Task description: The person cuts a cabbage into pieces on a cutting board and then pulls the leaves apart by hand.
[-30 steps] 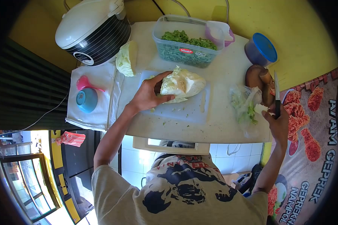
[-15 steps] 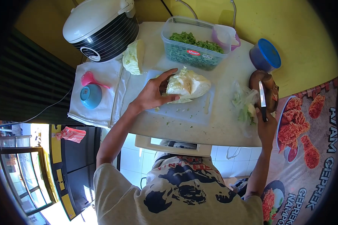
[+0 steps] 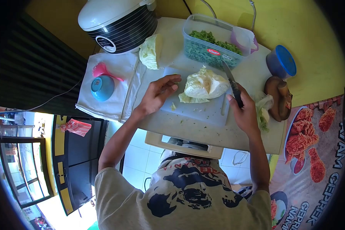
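Observation:
A pale piece of cabbage (image 3: 206,85) rests on the white cutting board (image 3: 203,115), with a loose leaf under its left side. Just left of it is my left hand (image 3: 160,93), its fingers bent and apart, holding nothing. My right hand (image 3: 244,112) grips the black handle of a knife (image 3: 230,74) at the board's right edge. The blade points up and away, close beside the cabbage's right side. Small green and pale scraps lie on the board.
Behind the board stands a clear container (image 3: 212,53) of chopped greens. A cabbage wedge (image 3: 150,51) and a rice cooker (image 3: 120,28) are at back left, a blue bowl (image 3: 102,88) at left. A plastic bag (image 3: 263,109), brown mortar (image 3: 276,96) and blue-lidded tub (image 3: 281,62) stand right.
My right hand has brought the knife left, from beside the mortar to the board. My left hand has let go of the cabbage and sits apart from it. The whole view has shifted slightly.

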Available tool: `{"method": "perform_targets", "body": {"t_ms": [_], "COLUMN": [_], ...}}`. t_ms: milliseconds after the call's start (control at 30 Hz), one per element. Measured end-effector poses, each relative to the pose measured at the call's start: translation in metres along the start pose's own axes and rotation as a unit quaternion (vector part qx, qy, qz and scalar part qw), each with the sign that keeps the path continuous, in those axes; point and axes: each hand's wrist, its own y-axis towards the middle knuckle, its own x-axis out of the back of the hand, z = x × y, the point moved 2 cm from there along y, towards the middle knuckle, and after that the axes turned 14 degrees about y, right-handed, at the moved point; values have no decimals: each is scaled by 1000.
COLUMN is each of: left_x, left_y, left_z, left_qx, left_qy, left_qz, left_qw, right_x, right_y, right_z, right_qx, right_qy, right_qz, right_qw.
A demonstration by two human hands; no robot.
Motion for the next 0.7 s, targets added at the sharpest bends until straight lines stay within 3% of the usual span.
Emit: {"method": "perform_targets", "body": {"t_ms": [100,200,400,500,600,700], "left_x": [-9,-9,18,22,16,11], "left_y": [-11,-21,-22,-13,-7,-1], "left_z": [-4,0,5,0,-12,2], "left_qx": [6,12,30,-24,-19,-72], "left_qy": [-26,-39,89,211,288,322], "left_qz": [-5,-55,-178,-144,-101,-79], "left_qw": [1000,998,980,967,952,941], "right_x": [-11,-14,-9,-10,-8,-6], "right_y": [14,17,2,1,-1,-4], "right_z": [-12,-20,-20,-20,-8,-16], "right_qx": [-90,7,-42,-32,-65,-28], "right_qy": [30,64,72,75,10,12], "right_qz": [48,41,40,14,8,-13], "right_qw": [994,997,996,997,998,999]}}
